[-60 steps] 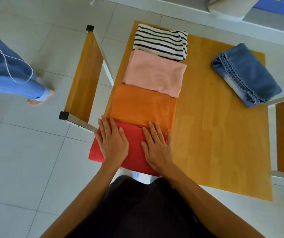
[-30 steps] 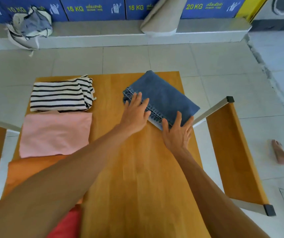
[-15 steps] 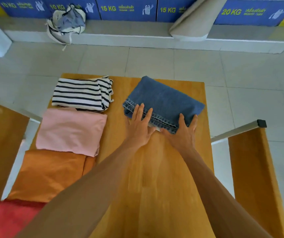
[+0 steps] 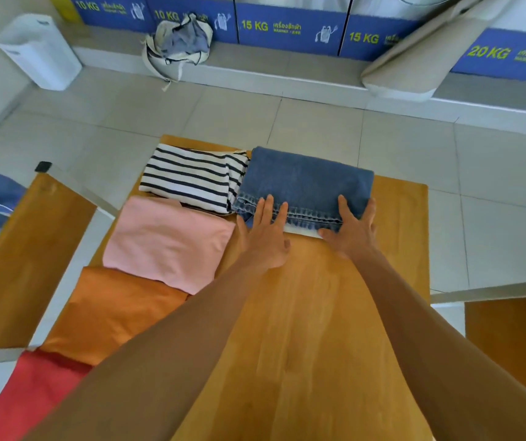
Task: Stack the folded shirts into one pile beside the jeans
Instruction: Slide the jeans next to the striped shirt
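fingers point(image 4: 271, 206) of both hands lie straight on jeans point(image 4: 306, 183).

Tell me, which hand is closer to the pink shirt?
The left. The left hand lies just right of the pink shirt, fingers on the jeans. The right hand is farther right, at the jeans' other end.

Both my arms reach forward, my left hand point(image 4: 265, 237) flat with straight fingers spread and thumb tucked right, my right hand point(image 4: 352, 227) flat beside it, fingers extended.
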Demonstrator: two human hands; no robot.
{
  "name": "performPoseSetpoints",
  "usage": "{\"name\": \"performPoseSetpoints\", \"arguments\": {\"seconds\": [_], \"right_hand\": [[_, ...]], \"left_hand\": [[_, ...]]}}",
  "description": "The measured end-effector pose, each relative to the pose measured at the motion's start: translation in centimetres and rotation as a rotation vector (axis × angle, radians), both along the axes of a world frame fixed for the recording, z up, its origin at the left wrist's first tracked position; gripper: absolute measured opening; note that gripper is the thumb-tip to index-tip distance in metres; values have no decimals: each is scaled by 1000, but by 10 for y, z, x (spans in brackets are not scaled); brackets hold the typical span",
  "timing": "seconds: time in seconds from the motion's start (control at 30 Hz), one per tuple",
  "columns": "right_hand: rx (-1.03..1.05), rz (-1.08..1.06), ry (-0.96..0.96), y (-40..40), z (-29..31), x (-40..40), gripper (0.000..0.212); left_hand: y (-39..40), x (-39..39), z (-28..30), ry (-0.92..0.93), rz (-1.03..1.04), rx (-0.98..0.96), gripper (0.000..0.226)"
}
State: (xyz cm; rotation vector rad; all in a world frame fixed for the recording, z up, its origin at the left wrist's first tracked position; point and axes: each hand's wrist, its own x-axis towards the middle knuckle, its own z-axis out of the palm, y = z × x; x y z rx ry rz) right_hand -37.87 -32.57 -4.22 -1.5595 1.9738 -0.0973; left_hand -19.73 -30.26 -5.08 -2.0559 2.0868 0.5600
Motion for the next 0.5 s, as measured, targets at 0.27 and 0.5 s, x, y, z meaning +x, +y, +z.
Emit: {"name": "performPoseSetpoints", "arguments": {"seconds": [0.27,0.5], "right_hand": [[9,35,27,1,-6,-6,89],[-40,11,173,11,7,-5,93]], "left_hand": [[0,-1,6,17,-11,58,87],[-2,-2,30,134,3,121,85]]}}
